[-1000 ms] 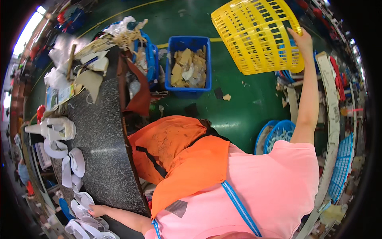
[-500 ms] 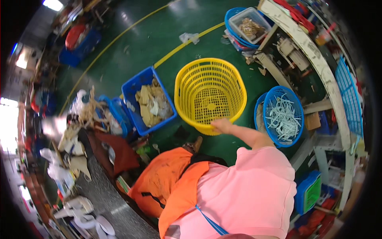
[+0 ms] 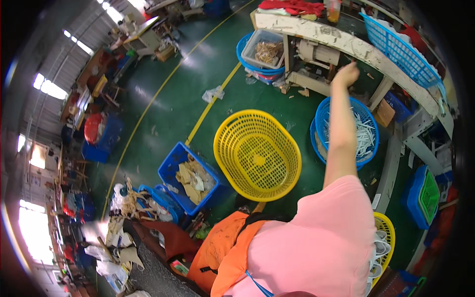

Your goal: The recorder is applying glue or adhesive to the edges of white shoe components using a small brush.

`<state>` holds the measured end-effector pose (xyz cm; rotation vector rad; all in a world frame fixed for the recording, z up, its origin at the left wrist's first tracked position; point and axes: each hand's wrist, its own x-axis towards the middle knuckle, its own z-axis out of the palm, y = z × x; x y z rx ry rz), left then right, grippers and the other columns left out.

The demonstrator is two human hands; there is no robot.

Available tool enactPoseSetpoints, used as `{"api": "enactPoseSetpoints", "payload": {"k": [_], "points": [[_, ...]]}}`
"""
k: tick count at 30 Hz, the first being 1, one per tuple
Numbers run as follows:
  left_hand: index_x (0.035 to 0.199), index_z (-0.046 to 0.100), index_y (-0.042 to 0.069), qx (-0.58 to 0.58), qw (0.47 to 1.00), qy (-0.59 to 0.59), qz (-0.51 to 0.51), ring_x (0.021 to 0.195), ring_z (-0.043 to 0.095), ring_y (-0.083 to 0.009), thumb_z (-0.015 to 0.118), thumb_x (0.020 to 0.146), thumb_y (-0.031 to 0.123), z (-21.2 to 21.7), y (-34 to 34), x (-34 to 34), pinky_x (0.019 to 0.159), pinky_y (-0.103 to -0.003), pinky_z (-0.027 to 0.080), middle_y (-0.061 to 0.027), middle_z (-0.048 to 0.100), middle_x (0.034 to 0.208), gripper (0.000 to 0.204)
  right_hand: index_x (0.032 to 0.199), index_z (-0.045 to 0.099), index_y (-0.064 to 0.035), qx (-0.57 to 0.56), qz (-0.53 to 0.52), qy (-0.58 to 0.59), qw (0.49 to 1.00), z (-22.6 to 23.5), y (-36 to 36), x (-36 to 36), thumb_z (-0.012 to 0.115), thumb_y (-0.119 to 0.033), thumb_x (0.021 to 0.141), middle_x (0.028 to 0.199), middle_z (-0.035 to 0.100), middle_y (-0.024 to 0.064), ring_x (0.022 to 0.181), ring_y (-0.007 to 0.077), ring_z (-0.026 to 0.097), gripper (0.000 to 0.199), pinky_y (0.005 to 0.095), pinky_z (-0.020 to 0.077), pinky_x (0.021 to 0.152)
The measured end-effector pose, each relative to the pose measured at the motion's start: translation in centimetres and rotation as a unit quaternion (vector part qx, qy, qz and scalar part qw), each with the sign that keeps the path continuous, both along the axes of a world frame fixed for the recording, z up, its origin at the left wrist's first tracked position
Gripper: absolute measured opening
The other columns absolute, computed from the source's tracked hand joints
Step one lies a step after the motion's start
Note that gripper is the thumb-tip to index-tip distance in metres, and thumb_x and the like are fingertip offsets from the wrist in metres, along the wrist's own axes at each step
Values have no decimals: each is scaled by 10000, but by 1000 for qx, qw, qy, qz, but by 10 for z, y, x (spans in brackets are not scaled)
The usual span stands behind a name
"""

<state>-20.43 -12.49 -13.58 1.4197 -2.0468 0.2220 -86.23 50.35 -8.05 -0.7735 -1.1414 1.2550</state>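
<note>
My right arm reaches far out over the blue round basket (image 3: 365, 129), which holds many thin white strips. At its end my right hand (image 3: 346, 75) hangs in the air below the inner edge of the pale worn workbench (image 3: 341, 40). The fingers look curled together, and I see nothing held in them. The large yellow oval basket (image 3: 259, 160) stands on the green floor, apart from the hand, with no contents inside. Beside it sits a blue rectangular bin (image 3: 170, 166) with tan and whitish scraps. My left hand is out of view.
A clear plastic box (image 3: 268, 49) of tan pieces rests on a blue tub at the bench's end. A blue basket (image 3: 403, 52) leans on the bench. Near my right side is a yellow basket (image 3: 389, 225) of white pieces. Green and blue baskets (image 3: 426, 197) stand farther right.
My right hand has let go of the yellow basket's rim and swung up and right towards the bench. The view has turned to the right.
</note>
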Motion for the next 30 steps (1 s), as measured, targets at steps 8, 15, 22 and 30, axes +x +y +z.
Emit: {"api": "enactPoseSetpoints", "payload": {"k": [8, 15, 22, 30], "points": [[911, 657, -9, 30, 999, 4, -28, 777, 636, -388, 616, 798, 316, -11, 8, -13, 695, -466, 502, -224, 656, 873, 346, 1188, 393, 104, -333, -198, -3, 922, 208, 225, 93, 575, -418, 788, 1201, 450, 364, 1037, 429, 555, 682, 503, 464, 876], [905, 656, -10, 46, 999, -3, 8, 770, 635, -392, 602, 803, 317, -16, 12, 5, 688, -471, 500, -229, 655, 864, 346, 1217, 429, -15, -236, -61, 28, 969, 174, 340, 93, 695, -387, 692, 1261, 431, 345, 994, 394, 606, 696, 486, 504, 846], [899, 655, -10, 52, 998, -3, 25, 762, 633, -397, 588, 809, 319, -15, 22, 22, 681, -477, 499, -234, 653, 855, 347, 1139, 562, 9, 23, -191, -343, 919, 189, 353, 75, 725, -399, 696, 1366, 231, 392, 1004, 449, 588, 625, 451, 504, 865], [892, 654, -11, 56, 998, -5, 30, 754, 632, -402, 573, 816, 320, -9, 23, 37, 673, -483, 497, -239, 652, 844, 349, 1033, 572, 39, -64, -269, -104, 955, 120, 279, 94, 573, -25, 727, 1182, 377, 283, 851, 420, 610, 313, 481, 521, 733]]}}
